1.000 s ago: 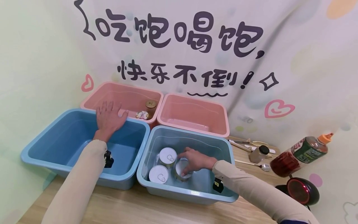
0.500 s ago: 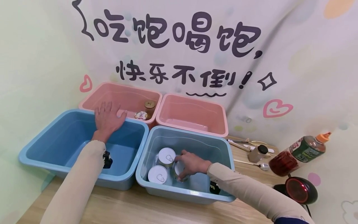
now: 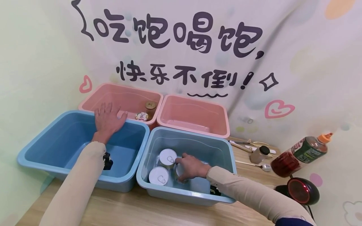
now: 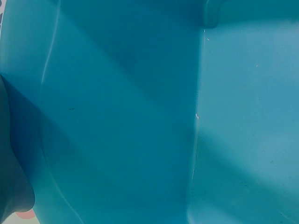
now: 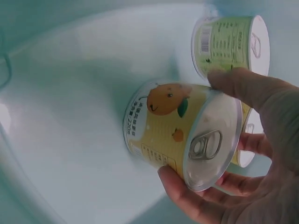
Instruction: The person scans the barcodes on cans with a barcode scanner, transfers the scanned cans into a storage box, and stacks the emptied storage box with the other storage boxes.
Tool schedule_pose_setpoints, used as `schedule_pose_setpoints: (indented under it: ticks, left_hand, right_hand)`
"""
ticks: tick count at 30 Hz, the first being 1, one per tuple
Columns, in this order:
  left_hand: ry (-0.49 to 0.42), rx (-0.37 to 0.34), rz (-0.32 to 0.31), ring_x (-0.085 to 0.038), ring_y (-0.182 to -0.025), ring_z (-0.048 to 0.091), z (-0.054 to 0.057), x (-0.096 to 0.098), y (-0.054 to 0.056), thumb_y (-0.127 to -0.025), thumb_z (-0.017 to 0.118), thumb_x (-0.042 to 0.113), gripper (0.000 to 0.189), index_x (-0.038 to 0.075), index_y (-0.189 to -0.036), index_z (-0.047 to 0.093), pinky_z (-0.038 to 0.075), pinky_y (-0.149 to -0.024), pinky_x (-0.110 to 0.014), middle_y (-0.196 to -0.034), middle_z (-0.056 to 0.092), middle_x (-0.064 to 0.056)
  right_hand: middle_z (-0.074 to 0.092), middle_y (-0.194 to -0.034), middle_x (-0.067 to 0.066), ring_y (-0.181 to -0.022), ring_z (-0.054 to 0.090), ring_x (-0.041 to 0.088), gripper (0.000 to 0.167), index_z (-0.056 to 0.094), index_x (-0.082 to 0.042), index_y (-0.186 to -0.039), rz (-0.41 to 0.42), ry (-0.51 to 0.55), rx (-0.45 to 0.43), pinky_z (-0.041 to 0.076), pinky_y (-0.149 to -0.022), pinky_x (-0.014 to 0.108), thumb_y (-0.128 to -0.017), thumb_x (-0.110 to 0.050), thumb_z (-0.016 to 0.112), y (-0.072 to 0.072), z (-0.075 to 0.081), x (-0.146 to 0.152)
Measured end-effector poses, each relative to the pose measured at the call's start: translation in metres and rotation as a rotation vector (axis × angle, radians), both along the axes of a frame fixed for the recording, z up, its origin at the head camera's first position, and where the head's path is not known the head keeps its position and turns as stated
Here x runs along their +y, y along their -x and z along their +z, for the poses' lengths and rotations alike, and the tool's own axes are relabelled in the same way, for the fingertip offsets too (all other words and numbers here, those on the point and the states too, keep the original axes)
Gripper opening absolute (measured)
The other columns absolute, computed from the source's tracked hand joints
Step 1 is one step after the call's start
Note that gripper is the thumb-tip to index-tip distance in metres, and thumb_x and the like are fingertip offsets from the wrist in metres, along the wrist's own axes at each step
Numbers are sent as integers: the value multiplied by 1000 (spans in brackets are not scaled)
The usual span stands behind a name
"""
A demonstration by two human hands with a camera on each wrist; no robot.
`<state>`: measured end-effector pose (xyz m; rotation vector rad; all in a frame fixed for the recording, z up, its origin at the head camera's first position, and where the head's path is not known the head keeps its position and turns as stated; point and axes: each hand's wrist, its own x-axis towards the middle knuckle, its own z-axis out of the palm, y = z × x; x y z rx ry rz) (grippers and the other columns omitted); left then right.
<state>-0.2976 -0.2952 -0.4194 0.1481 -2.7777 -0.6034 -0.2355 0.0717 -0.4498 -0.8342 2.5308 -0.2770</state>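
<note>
In the right blue basin [image 3: 165, 196], my right hand [image 3: 193, 167] grips a pull-tab tin can [image 5: 163, 123] by its sides, thumb and fingers spread around it. Its yellow label carries an orange fruit with a face, and its metal lid shows a ring pull. Beside it are two more cans: a white-lidded can [image 3: 168, 157] at the back and another white-lidded can [image 3: 158, 176] nearer the front. One wears a green label in the right wrist view. My left hand [image 3: 108, 121] lies with spread fingers across the far rim of the left blue basin [image 3: 70, 141], holding nothing.
Behind stand two pink basins; the left pink basin [image 3: 121, 91] holds a gold-topped can [image 3: 150, 105] and a patterned-lid container [image 3: 141, 116]. To the right are a black-capped jar [image 3: 259, 155], a spoon [image 3: 265, 168], a red sauce bottle [image 3: 299, 155] and a black device [image 3: 304, 191].
My right hand has moved slightly left and lower, its fingers closing round the yellow-labelled can. My left hand keeps its place on the rim. The head view has shifted a little.
</note>
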Motion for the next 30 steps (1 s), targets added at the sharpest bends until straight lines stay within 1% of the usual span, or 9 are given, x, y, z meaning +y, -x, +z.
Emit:
schedule_pose_setpoints:
  ticks: [6, 11, 14, 19, 23, 26, 30]
  left_hand:
    - [2, 5, -1, -50, -151, 12, 2, 1, 0, -98, 42, 49, 68, 8, -153, 38, 2, -121, -68, -163, 22, -25]
    - [-4, 3, -7, -49, -151, 12, 1, 1, -1, -98, 42, 50, 69, 8, -153, 38, 2, -121, -67, -164, 21, -24]
    - [-6, 11, -9, -49, -151, 12, 1, 1, -1, -99, 41, 50, 69, 7, -153, 38, 2, -121, -68, -164, 22, -24]
    - [-12, 27, -16, -50, -150, 13, 1, -1, -1, -99, 42, 50, 68, 7, -152, 39, 3, -120, -69, -162, 24, -25]
    - [-8, 28, -20, -50, -150, 13, 2, 0, -2, -99, 42, 49, 68, 7, -151, 41, 3, -120, -69, -161, 25, -26]
    - [-3, 26, -14, -50, -150, 13, 2, 0, -2, -99, 41, 49, 67, 7, -151, 41, 3, -120, -68, -161, 25, -26]
    - [-10, 24, -15, -50, -150, 13, 1, 1, -1, -99, 43, 47, 67, 7, -152, 39, 2, -121, -68, -162, 24, -26]
  right_hand:
    - [58, -116, 6, -97, 55, 19, 67, 60, -20, -135, -18, -10, 11, 54, -73, 28, -74, -28, 88, -3, -1, -1]
    - [58, -111, 5, -91, 55, 16, 67, 60, -19, -136, 2, -21, 12, 51, -67, 24, -75, -26, 88, -3, -3, 1]
    - [59, -109, 5, -89, 54, 15, 67, 61, -17, -135, 11, -21, 19, 49, -65, 24, -75, -24, 88, -2, -2, 1]
    - [60, -110, 6, -93, 52, 17, 66, 61, -14, -135, -18, -21, 6, 50, -66, 26, -75, -19, 87, 0, 1, 3]
    - [62, -111, 8, -97, 52, 19, 63, 62, -13, -134, -29, -10, -3, 54, -67, 29, -76, -18, 86, 3, 7, 9]
    - [61, -113, 11, -100, 53, 22, 62, 63, -12, -133, -39, 17, -22, 57, -67, 31, -75, -15, 86, 4, 15, 14]
    - [59, -117, 13, -101, 54, 25, 64, 63, -12, -134, -70, 49, -60, 59, -64, 31, -74, -12, 86, 4, 29, 21]
